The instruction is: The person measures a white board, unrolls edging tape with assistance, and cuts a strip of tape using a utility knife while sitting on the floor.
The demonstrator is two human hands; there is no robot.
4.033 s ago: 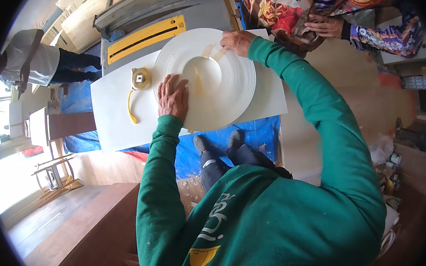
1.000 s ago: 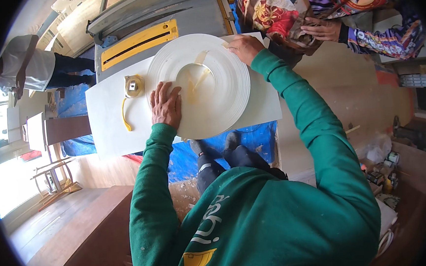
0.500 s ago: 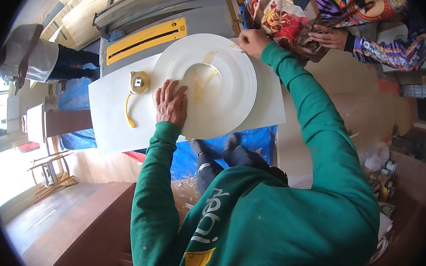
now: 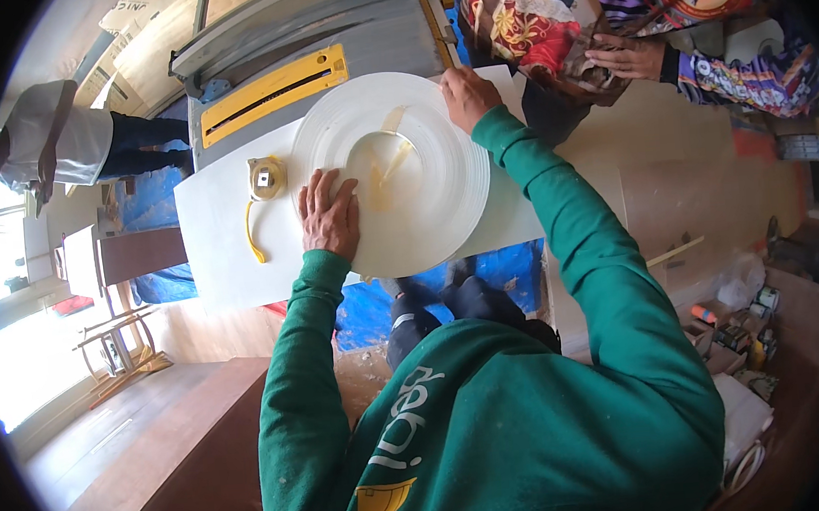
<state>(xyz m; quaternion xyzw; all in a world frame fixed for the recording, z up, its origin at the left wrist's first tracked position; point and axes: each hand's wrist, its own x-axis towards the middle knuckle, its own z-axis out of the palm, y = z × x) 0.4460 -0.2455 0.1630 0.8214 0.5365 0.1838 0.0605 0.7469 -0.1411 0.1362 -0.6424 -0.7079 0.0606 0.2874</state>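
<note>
— How are the hands set?
— The left hand [image 4: 329, 218] lies palm down, fingers slightly spread, on the near left side of a broad white coil of thin flat strip [image 4: 443, 196]. The right hand [image 4: 471, 97] has its fingers bent close together at the coil's far right edge; I can't tell whether they pinch anything
— And where is the coil itself?
— Flat on a smooth white board [image 4: 221, 207], which overlaps the near part of a grey metal counter [image 4: 390, 38]. A strip of yellowish tape [image 4: 395, 119] crosses its inner ring
— What sits around it?
— Just left, a rounded yellowish tape measure [image 4: 267, 178] with a yellow strap [image 4: 254, 235]. Beyond, a slotted yellow plate [image 4: 270, 90] is set into the counter
— Farther out?
— A co-worker's purple patterned sleeve [image 4: 749, 85] at upper right, a person in a white top [image 4: 59, 133] at left, and a blue sheet [image 4: 520, 276] on the floor
</note>
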